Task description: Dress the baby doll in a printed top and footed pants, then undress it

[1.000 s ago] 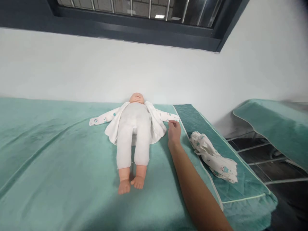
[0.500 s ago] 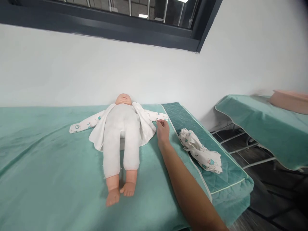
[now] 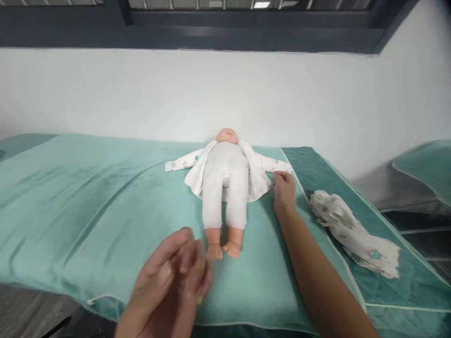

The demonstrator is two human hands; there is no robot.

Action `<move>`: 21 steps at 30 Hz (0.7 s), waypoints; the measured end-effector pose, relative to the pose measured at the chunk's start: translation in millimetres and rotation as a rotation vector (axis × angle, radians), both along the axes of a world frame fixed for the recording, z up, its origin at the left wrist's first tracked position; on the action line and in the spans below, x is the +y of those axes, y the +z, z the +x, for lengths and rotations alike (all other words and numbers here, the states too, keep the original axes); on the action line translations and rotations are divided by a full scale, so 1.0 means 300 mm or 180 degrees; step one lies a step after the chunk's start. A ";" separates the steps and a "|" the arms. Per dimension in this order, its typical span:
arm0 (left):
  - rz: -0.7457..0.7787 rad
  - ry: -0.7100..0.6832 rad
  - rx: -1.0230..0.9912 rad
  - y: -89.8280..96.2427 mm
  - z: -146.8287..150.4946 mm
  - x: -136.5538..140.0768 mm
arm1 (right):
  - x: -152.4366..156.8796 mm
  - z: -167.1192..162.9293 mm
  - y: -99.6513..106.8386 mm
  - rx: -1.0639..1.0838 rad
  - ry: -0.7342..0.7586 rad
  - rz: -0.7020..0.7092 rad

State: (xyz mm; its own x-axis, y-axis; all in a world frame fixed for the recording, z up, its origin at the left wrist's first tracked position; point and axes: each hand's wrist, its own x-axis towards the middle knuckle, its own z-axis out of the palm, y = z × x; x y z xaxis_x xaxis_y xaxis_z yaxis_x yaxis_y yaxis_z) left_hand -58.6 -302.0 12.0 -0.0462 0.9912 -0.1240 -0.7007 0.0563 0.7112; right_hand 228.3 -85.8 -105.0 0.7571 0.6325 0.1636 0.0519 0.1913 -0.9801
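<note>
A baby doll (image 3: 226,162) lies on its back, head toward the wall, in a white padded body. An open white shirt (image 3: 260,180) is spread beneath it, with both arms inside printed sleeves stretched out sideways. My right hand (image 3: 283,188) pinches the lower edge of the sleeve (image 3: 273,163) on the right, near its cuff. Closer to me, my left hand (image 3: 172,277) is raised in front of the doll's feet. Its fingers are loosely curled, with the thumb apart from them, and nothing shows in it.
A crumpled printed baby garment (image 3: 355,234) lies on the darker quilted mattress (image 3: 378,220) to the right. Green cloth (image 3: 105,188) covers the bed, its back edge against the white wall (image 3: 141,94). Another green-covered surface (image 3: 428,164) stands at the far right.
The view has swung left, so the doll appears farther right. My left hand has come into view at the front. My right hand stays at the sleeve.
</note>
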 end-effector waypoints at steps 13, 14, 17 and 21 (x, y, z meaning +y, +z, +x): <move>-0.0305 -0.0030 -0.0275 -0.016 -0.017 0.005 | -0.226 -0.040 -0.009 -0.0257 0.0079 -0.0143; -0.0298 0.0009 -0.0216 -0.021 -0.021 0.004 | -0.258 -0.049 -0.009 -0.0311 0.0113 -0.0167; -0.0214 0.0156 0.0066 -0.043 -0.035 -0.003 | -0.362 -0.083 -0.001 -0.0484 0.0259 -0.0257; -0.0029 0.0389 0.0455 -0.073 -0.055 -0.017 | -0.506 -0.154 0.032 -0.0694 0.0516 -0.0570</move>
